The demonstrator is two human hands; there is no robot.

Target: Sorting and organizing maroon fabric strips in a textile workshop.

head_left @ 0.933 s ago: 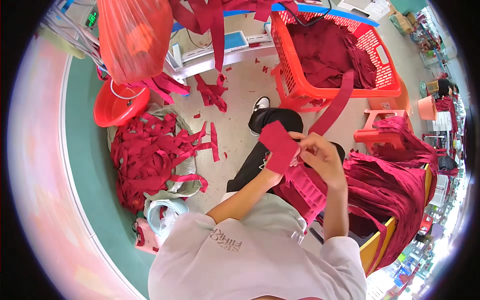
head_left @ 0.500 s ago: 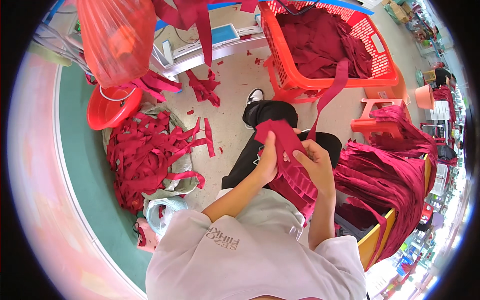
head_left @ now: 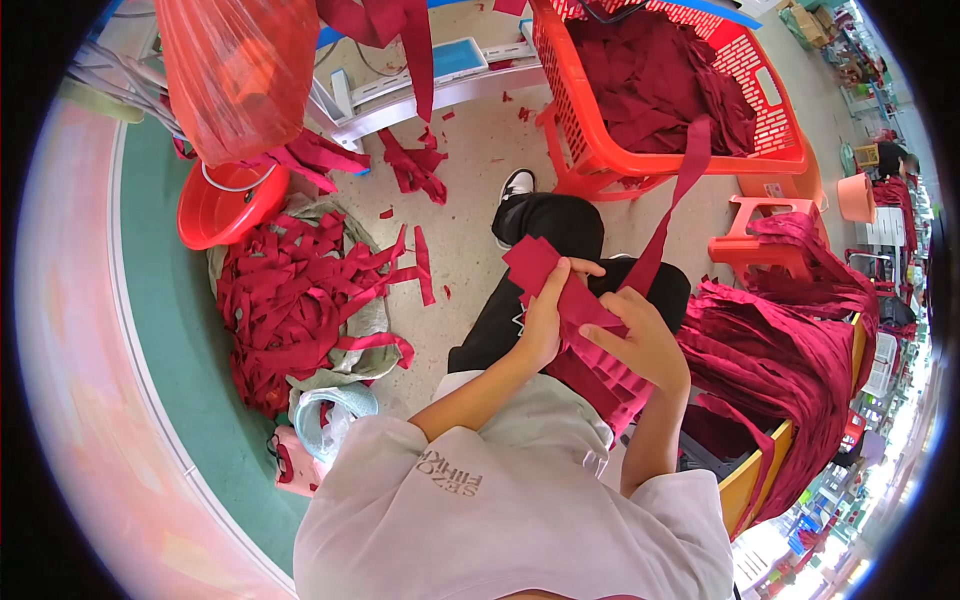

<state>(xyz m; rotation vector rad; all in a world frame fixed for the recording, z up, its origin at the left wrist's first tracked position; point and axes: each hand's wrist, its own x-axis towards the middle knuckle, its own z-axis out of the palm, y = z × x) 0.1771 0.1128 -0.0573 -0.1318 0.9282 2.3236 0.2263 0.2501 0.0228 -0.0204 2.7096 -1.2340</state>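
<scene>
The person sits over a lap full of dark red cloth. The left hand is closed on a flat red cloth piece, with the thumb on top and the fingers curled behind it. The right hand is just beside the left hand, and its fingers pinch the same cloth lower down. More folded red cloth hangs under the two hands, over the black trousers.

A long red strip runs up from the hands to the orange basket, which stands on the floor past the person's knees. The basket is full of dark red cloth. A white and black shoe pokes out near the basket's left side.

Left of the hands, well apart, a heap of red scraps lies on a grey sack on the floor. Past the heap sits a red bowl, and a see-through orange bag hangs above the bowl.

Right of the hands, a big stack of red cloth lies on a table with a yellow edge. A small orange stool stands between that stack and the basket.
</scene>
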